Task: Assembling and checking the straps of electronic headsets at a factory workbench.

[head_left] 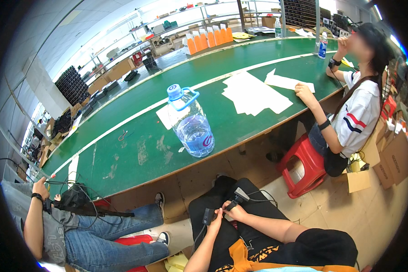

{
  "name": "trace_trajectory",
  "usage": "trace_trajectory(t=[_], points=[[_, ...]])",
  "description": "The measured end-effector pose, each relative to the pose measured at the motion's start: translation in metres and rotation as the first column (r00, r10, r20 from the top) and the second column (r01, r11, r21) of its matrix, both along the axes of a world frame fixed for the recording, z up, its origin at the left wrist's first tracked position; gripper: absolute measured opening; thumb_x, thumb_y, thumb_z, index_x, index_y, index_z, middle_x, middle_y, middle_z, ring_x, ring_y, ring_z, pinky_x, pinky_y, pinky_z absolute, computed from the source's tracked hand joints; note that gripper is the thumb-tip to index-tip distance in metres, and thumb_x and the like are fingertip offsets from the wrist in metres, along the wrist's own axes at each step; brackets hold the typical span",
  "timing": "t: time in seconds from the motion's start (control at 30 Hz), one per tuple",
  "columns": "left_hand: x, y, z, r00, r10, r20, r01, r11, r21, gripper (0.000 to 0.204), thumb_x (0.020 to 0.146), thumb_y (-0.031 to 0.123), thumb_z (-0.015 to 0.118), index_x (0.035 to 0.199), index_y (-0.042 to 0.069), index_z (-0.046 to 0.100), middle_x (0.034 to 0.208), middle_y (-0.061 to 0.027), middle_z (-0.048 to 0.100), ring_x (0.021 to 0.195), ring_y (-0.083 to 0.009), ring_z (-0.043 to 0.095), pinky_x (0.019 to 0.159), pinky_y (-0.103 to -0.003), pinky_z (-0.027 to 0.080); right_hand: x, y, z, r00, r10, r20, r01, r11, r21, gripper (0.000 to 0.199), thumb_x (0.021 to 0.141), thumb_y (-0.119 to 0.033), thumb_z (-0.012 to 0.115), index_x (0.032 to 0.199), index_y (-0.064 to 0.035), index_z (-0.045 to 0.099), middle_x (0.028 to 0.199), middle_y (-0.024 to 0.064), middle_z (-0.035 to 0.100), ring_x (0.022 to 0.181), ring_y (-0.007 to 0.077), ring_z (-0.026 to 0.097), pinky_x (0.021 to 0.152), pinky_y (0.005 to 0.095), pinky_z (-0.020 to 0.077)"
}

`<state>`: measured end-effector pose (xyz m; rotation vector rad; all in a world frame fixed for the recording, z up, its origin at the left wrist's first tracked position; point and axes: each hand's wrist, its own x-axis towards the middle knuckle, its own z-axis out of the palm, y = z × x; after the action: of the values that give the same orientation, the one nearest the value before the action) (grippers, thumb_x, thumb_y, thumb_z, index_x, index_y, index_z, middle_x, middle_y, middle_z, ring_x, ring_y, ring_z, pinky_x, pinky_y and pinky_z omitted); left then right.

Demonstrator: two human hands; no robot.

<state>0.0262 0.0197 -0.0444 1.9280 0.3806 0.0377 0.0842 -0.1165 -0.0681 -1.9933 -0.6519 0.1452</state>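
Black fabric trousers [208, 198] lie beneath the bare, touching hands [217, 219], whose grip I cannot tell.

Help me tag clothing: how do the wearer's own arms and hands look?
The right arm has a short black sleeve; the right hand, a dark wrist band and a boxy device with a black cable. The left hand has a dark box at its wrist; no left sleeve shows.

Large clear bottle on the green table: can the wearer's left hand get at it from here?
Probably, with a stretch: nothing visible blocks the left hand from the bottle near the green table's edge.
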Motion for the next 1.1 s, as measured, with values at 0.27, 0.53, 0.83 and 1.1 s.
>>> trace_trajectory(t=[0.27, 0.53, 0.83, 1.1], points=[[0.002, 0.002, -0.009, 0.998, -0.037, 0.047, 0.034, 0.998, 0.055, 0.039, 0.091, 0.04, 0.054, 0.069, 0.008, 0.058, 0.062, -0.0011, 0.056, 0.061, -0.0146, 0.056, 0.059, -0.031, 0.042, 0.002, 0.0, 0.003, 1.0, 0.018, 0.016, -0.018, 0.999, 0.028, 0.013, 0.08, -0.016, 0.064, 0.085, -0.0063, 0.056, 0.087, 0.0111, 0.056, 0.084, 0.0326, 0.059, 0.069, 0.0411, 0.0483], [0.001, 0.002, -0.009, 0.999, -0.043, -0.001, 0.043, 0.998, 0.038, 0.034, 0.091, 0.038, 0.057, 0.074, 0.009, 0.063, 0.062, 0.0009, 0.057, 0.06, -0.012, 0.056, 0.057, -0.03, 0.042, 0.002, 0.0, 0.0, 1.0, 0.016, 0.006, -0.016, 0.999, -0.028, 0.015, 0.081, -0.018, 0.063, 0.088, -0.0072, 0.055, 0.087, 0.0118, 0.056, 0.084, 0.0335, 0.059, 0.069, 0.0419, 0.0483], [-0.001, 0.0, -0.001, 0.998, -0.038, 0.045, 0.036, 0.998, 0.046, 0.031, 0.091, 0.036, 0.057, 0.08, 0.008, 0.064, 0.064, 0.0007, 0.058, 0.062, -0.0115, 0.056, 0.059, -0.028, 0.043, 0.0, 0.001, 0.0, 0.995, -0.024, -0.099, 0.021, 0.999, -0.03, 0.016, 0.083, -0.019, 0.062, 0.09, -0.0069, 0.054, 0.09, 0.015, 0.06, 0.084, 0.0358, 0.061, 0.067, 0.043, 0.0485], [-0.003, -0.001, 0.006, 0.997, -0.066, 0.036, 0.064, 0.997, 0.038, 0.03, 0.093, 0.033, 0.054, 0.083, 0.007, 0.064, 0.065, 0.0007, 0.057, 0.064, -0.0111, 0.056, 0.063, -0.027, 0.044, 0.002, 0.002, 0.001, 0.975, -0.105, -0.196, 0.101, 0.994, -0.031, 0.013, 0.076, -0.009, 0.067, 0.085, -0.0036, 0.059, 0.08, 0.0131, 0.063, 0.08, 0.0292, 0.064, 0.07, 0.0365, 0.0496]])
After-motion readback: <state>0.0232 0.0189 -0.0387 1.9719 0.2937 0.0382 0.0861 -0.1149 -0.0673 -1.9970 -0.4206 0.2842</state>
